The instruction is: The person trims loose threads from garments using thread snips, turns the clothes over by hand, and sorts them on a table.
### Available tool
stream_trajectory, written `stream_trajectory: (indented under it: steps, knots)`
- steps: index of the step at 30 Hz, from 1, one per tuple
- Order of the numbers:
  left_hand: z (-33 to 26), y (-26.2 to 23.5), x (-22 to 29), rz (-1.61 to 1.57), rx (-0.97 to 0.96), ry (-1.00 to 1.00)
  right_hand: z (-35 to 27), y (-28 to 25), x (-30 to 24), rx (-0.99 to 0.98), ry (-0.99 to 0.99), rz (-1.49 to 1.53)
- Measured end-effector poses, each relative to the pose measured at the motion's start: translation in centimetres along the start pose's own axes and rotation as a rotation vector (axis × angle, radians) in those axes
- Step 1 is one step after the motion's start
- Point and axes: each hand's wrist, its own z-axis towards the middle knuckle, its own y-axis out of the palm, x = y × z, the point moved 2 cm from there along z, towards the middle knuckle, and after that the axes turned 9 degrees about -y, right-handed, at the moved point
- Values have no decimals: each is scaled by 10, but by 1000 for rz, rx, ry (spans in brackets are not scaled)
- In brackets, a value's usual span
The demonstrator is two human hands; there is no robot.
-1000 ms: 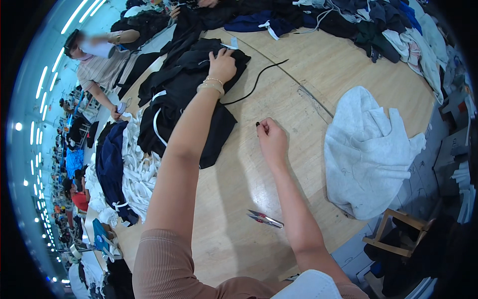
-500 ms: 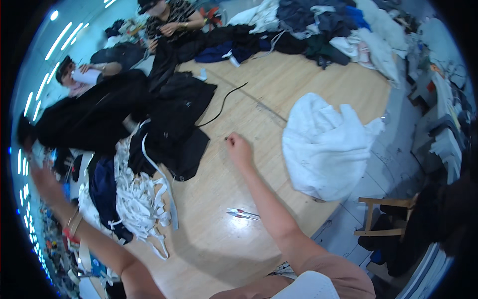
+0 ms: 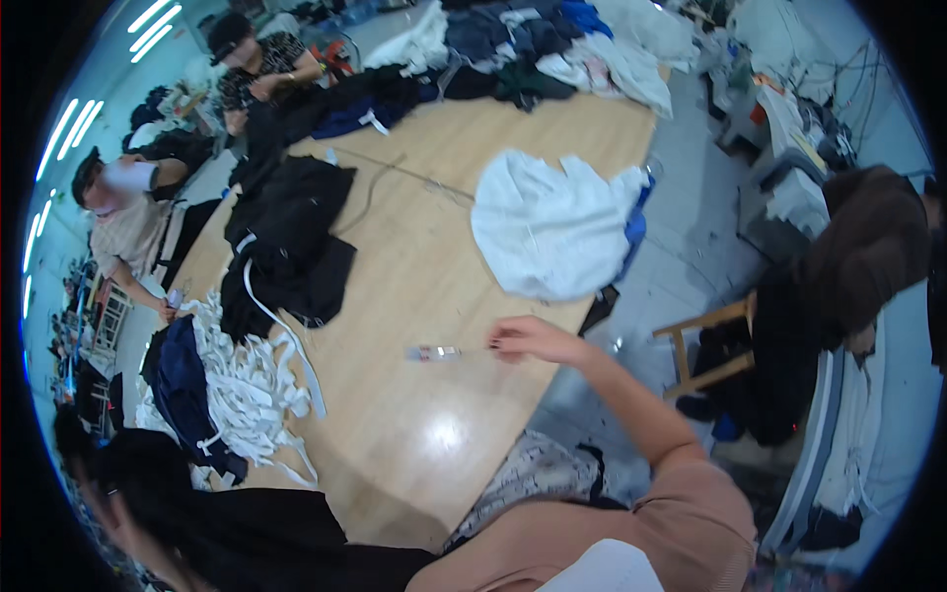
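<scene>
One right hand [image 3: 533, 338] curls loosely, hold unclear, at the snips' [image 3: 434, 353] three o'clock; left hand [image 3: 99, 493] too blurred to tell; keep seven-o'clock black cloth [image 3: 281, 523] untwisted.

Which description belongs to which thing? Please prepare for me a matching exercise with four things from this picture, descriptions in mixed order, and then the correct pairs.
Things
1. Thread snips
2. Navy cloth
3. Wooden frame
4. Pale garment

Descriptions
A. Light brown, standing beyond the right edge of the table
B. White and loosely spread on the tabletop
C. Close to the right hand, small and slim
D. Dark blue, next to the heap of white strips

Right pairs: 1-C, 2-D, 3-A, 4-B
</scene>
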Motion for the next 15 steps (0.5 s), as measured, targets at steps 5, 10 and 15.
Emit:
stream_trajectory:
  steps: [5,10,15]
  knots:
    - [-96,132,-43,102,-782,91,-190,-17,119,82,870,-512]
    - [-210,196,79,-355,-1211,-3,-258,44,162,-51,1263,-334]
    - [-327,215,124,-651,-1896,-87,-360,87,265,109,1339,289]
